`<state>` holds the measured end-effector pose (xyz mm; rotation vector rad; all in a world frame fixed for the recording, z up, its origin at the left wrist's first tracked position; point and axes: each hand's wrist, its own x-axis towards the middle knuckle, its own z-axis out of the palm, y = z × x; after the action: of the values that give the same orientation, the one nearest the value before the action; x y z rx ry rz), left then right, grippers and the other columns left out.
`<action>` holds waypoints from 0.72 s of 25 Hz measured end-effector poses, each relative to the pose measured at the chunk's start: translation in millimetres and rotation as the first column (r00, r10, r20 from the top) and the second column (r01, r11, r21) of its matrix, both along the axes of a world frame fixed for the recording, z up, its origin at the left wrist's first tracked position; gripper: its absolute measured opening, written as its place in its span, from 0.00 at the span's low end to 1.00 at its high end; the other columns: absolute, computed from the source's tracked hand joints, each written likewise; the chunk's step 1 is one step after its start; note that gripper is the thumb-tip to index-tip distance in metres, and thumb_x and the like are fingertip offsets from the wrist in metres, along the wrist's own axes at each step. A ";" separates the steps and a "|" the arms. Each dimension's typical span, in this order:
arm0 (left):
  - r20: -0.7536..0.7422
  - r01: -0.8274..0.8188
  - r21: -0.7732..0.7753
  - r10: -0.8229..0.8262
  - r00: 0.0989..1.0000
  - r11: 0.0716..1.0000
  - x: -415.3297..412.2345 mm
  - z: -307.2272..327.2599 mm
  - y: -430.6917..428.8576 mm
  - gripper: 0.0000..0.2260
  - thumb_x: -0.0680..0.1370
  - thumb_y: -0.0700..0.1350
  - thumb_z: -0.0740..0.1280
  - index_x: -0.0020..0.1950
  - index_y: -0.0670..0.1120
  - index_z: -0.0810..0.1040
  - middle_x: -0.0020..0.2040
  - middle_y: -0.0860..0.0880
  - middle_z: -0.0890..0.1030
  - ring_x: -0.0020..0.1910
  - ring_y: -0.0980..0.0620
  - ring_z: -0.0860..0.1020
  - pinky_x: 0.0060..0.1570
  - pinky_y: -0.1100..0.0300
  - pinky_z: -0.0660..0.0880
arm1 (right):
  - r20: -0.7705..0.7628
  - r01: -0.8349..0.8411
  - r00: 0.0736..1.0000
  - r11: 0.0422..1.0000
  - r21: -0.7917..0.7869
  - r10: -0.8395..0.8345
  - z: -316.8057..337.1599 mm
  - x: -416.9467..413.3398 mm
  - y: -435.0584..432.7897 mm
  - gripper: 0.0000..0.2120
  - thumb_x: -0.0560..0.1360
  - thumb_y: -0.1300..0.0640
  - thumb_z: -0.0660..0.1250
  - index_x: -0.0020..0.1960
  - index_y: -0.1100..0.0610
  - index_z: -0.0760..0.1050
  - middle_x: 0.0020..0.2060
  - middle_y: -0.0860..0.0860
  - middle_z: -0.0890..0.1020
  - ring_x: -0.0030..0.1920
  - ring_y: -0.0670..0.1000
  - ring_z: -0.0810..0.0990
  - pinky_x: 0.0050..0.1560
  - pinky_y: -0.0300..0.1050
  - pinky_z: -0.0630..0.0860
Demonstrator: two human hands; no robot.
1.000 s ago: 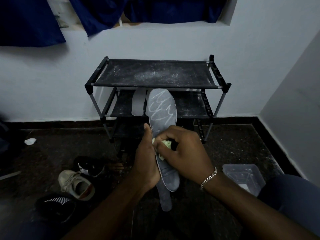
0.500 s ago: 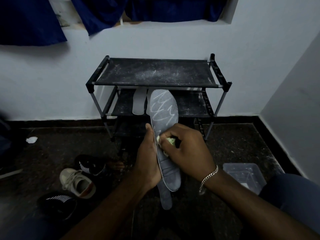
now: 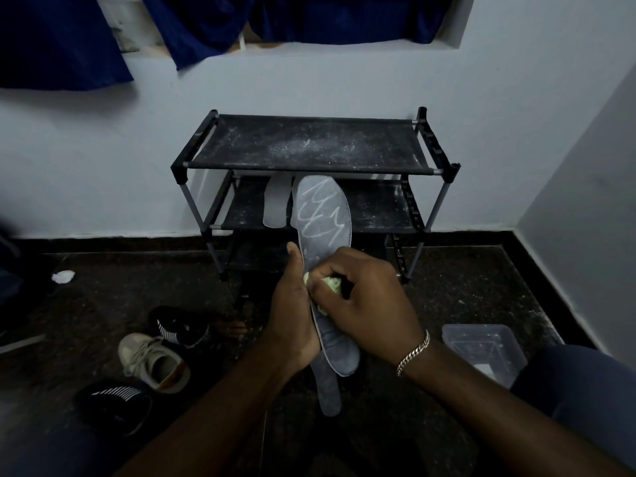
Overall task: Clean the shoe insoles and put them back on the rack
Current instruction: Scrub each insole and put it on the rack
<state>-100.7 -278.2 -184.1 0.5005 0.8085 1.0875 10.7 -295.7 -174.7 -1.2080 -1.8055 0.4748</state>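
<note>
My left hand (image 3: 292,315) grips a grey insole (image 3: 323,215) by its left edge, toe end pointing up toward the rack, with white scribble marks on the toe part. My right hand (image 3: 371,304) holds a small pale green cloth (image 3: 332,283) and presses it on the insole's middle. A second grey insole (image 3: 328,394) shows below the first one, behind it. The black shoe rack (image 3: 309,146) stands against the wall, dusted white. A pale insole (image 3: 275,204) lies on its middle shelf.
Shoes lie on the dark floor at the left: a beige sneaker (image 3: 155,363) and two black striped shoes (image 3: 179,327), (image 3: 113,404). A clear plastic tub (image 3: 481,349) sits at the right by my knee. A white scrap (image 3: 62,276) lies near the left wall.
My right hand with the cloth has moved a little up the insole toward the toe. The left hand keeps the same hold.
</note>
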 end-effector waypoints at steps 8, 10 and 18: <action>0.012 0.028 0.041 -0.028 1.000 0.999 -3.6 -4.3 5.5 0.31 0.82 0.64 0.50 0.69 0.42 0.75 0.62 0.39 0.81 0.62 0.44 0.80 0.60 0.50 0.78 | 0.008 0.016 1.000 1.000 -0.001 -0.016 -0.9 0.1 2.7 0.02 0.75 0.61 0.72 0.44 0.55 0.83 0.41 0.44 0.82 0.43 0.42 0.81 0.47 0.42 0.78; 0.022 0.037 0.041 -0.038 0.999 0.999 -5.4 -6.0 8.1 0.33 0.82 0.65 0.50 0.70 0.41 0.74 0.65 0.37 0.79 0.65 0.41 0.78 0.63 0.48 0.75 | 0.039 -0.026 0.999 1.000 -0.017 0.027 -1.6 -0.9 -2.0 0.02 0.74 0.60 0.72 0.44 0.54 0.82 0.41 0.44 0.82 0.44 0.42 0.81 0.47 0.41 0.77; 0.006 0.053 0.035 -0.054 0.999 0.998 -7.1 -5.7 11.7 0.38 0.79 0.70 0.48 0.68 0.39 0.76 0.65 0.35 0.78 0.64 0.41 0.78 0.63 0.49 0.76 | 0.070 -0.009 0.998 1.000 0.000 0.009 -5.0 -0.9 -0.2 0.02 0.75 0.58 0.71 0.44 0.53 0.83 0.41 0.43 0.82 0.44 0.42 0.80 0.48 0.42 0.77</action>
<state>-107.8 -266.5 -189.8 0.5443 0.7673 1.0547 9.8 -295.9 -179.7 -1.2296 -1.8708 0.4422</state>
